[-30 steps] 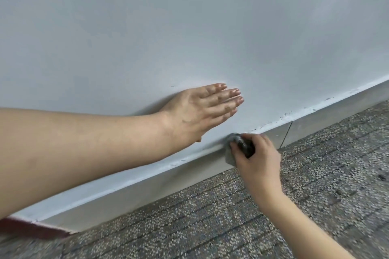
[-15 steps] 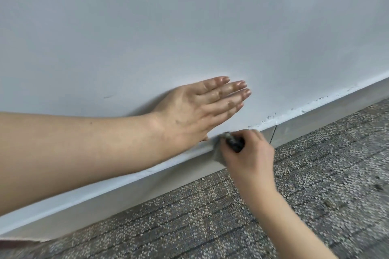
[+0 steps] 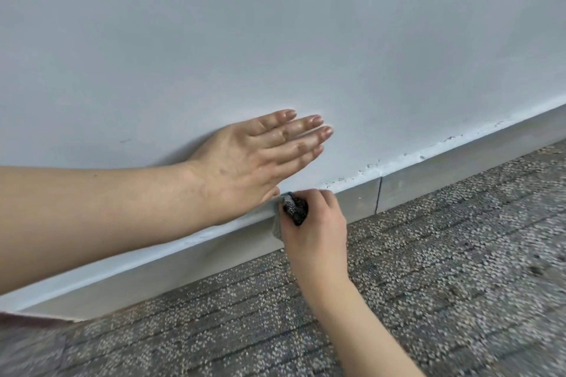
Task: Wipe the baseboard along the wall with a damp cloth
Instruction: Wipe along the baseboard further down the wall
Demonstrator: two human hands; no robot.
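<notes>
Pale grey painted wall [image 3: 275, 24] fills most of my view, smooth and matte, meeting a speckled, short-pile carpet [image 3: 444, 269] along a low baseboard [image 3: 183, 260]. That baseboard is the long axis of everything: it runs from the lower left of the floor line up toward the right edge, flat-faced, with a narrow top ledge and a vertical joint [image 3: 379, 195] a little to the right of my working hand. Flecks of chipped paint [image 3: 367, 170] dot the ledge beyond the joint.

My right hand [image 3: 312, 223] is the nearer one to the work; its grip is closed around a bunched damp cloth [image 3: 292, 208], dark and nubbly on top with a paler grey fold hanging at the left side, pressed against the baseboard's top edge and face. My left hand [image 3: 254, 159] lies flat and open on the wall just above it, fingers together pointing right, holding nothing, apparently as a brace.

I judge the stroke has to follow the board's length. The left palm sits almost touching the cloth, so a pass leftward would call for it to lift or slide first.
</notes>
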